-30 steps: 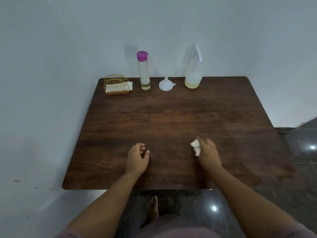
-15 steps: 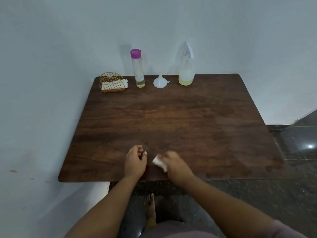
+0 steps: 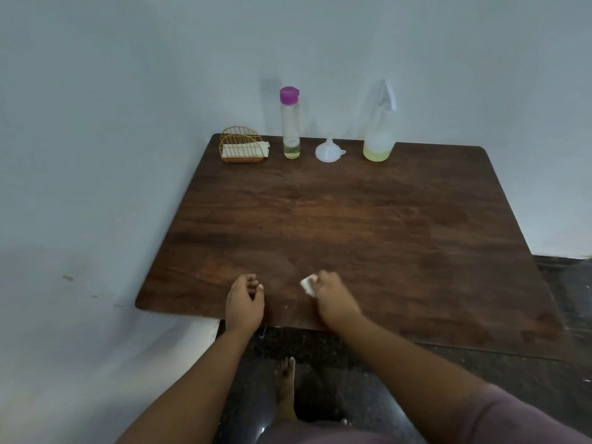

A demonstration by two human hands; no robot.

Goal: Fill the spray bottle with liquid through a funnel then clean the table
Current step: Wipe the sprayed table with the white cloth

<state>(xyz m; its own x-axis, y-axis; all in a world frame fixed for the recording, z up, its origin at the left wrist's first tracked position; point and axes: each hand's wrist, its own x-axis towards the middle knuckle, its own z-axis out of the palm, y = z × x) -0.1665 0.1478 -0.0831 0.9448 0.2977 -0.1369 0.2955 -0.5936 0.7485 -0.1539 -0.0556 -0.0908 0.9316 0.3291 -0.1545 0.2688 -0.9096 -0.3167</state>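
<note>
Along the bench's far edge stand a wire holder, clear bottle, funnel and spray bottle, while near you your left hand rests, fingers loosely curled and empty, and your right hand pinches a white tissue against the wood.

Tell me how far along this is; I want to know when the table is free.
Filling looks done: the spray bottle holds yellowish liquid, capped, and the funnel sits upside down beside it. In hand: the right hand presses a white tissue on the table near its front edge. Left: the remaining wiping.
</note>
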